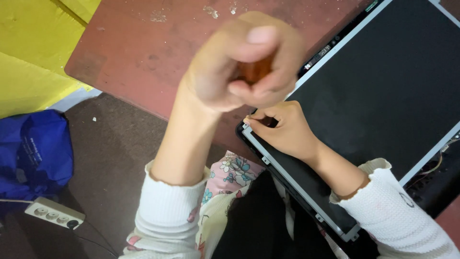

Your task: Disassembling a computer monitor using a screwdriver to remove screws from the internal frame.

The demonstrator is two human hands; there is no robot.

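Head view: the left hand (239, 62), closed around an orange-brown handle (254, 71), is raised above the reddish-brown surface (143, 52), up-left of the flat dark display panel's (383, 91) near-left corner, where the nearer right hand (282, 129) pinches its fingertips, contents indiscernible.

Reddish-brown table (134, 43), scuffed, pale flecks near its far edge. Yellow sheet (28, 52) beyond its left corner. On the dark floor (115, 148) at left: blue bag (36, 146), crumpled; just below it a white power strip (53, 213) with dark cable.
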